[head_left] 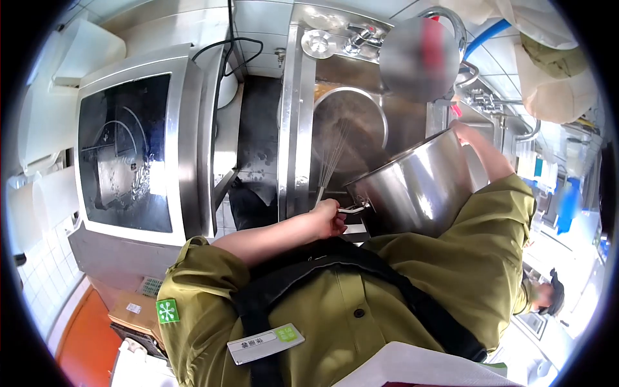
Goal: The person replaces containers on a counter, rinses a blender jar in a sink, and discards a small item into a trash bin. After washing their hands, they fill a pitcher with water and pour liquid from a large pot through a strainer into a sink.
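A large shiny steel pot [419, 193] is tilted over the sink, its mouth facing away from me. Closed around its near side handle is my left hand [330, 219]. A wire whisk [334, 151] slants from that hand, its wires over the sink; I cannot tell whether the fingers also grip its handle. My right hand [465, 133] grips the pot at its far side, fingers partly hidden behind the rim. Beneath the whisk, a round steel vessel [385, 116] sits in the sink [302, 129], with brownish liquid around it.
Left of the sink stands an induction cooker [126, 155] with a wet black glass top. A tap [358, 40] is mounted at the sink's back. A blurred grey round object with a red stripe [419, 61] hangs close overhead. Another person [545, 293] is at the far right.
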Action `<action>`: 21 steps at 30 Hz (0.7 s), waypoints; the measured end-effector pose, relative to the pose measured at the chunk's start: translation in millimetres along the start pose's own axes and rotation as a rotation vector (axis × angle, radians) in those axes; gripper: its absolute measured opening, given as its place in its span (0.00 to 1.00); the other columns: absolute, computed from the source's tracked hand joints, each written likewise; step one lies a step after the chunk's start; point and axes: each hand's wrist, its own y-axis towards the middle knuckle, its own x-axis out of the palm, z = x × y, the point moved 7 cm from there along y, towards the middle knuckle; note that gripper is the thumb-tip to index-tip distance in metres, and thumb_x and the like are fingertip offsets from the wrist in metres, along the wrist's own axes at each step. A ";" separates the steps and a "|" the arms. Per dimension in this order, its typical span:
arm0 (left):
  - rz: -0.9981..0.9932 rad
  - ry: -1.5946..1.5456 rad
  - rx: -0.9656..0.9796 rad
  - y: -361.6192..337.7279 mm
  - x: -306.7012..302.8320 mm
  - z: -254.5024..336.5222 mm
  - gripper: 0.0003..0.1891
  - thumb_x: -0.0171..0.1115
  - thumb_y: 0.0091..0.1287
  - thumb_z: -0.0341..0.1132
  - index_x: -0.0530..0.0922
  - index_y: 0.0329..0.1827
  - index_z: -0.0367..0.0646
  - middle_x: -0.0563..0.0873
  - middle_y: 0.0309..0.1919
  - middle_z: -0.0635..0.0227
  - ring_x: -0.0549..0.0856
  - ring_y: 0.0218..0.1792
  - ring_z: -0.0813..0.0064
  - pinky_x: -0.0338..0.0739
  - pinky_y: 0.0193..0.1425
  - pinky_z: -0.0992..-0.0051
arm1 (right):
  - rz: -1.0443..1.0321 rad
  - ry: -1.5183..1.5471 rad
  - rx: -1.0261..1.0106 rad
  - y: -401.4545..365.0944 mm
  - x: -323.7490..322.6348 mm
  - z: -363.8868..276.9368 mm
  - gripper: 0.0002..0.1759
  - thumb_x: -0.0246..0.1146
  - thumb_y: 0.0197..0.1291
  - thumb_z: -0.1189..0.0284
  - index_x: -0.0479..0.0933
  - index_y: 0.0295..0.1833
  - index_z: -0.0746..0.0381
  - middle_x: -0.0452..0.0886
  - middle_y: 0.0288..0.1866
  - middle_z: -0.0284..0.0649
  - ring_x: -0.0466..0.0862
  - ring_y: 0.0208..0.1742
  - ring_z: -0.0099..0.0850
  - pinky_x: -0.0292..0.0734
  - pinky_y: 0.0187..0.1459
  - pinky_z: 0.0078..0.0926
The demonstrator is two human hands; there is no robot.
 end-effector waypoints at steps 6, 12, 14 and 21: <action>-0.014 -0.124 0.057 3.5 0.4 5.8 0.06 0.44 0.59 0.33 0.63 0.36 0.40 0.71 0.26 0.62 0.67 0.22 0.72 0.69 0.29 0.66 | 0.049 -0.165 -0.009 8.7 -7.1 -9.6 0.04 0.55 0.47 0.73 0.70 0.27 0.63 0.69 0.22 0.38 0.69 0.20 0.27 0.62 0.17 0.28; -0.080 0.015 0.215 -18.7 4.9 -8.9 0.11 0.46 0.59 0.35 0.64 0.41 0.38 0.71 0.33 0.58 0.69 0.34 0.64 0.69 0.41 0.63 | 0.161 -0.405 -0.127 -29.5 -65.8 23.5 0.15 0.58 0.42 0.76 0.74 0.41 0.65 0.77 0.33 0.42 0.76 0.30 0.31 0.72 0.25 0.30; -0.082 0.122 0.270 -38.8 10.3 -18.8 0.13 0.47 0.59 0.36 0.65 0.42 0.37 0.69 0.34 0.56 0.72 0.33 0.62 0.71 0.39 0.63 | 0.247 -0.509 -0.290 -49.7 -98.4 52.7 0.12 0.56 0.42 0.73 0.74 0.37 0.63 0.77 0.31 0.41 0.76 0.29 0.33 0.71 0.25 0.31; -0.476 0.439 0.543 -99.7 32.2 -66.7 0.08 0.47 0.60 0.35 0.68 0.33 0.39 0.69 0.19 0.70 0.71 0.20 0.78 0.70 0.28 0.76 | 0.680 -0.119 -0.265 -371.6 -74.8 136.0 0.13 0.55 0.49 0.69 0.77 0.31 0.68 0.78 0.24 0.39 0.75 0.25 0.23 0.70 0.28 0.25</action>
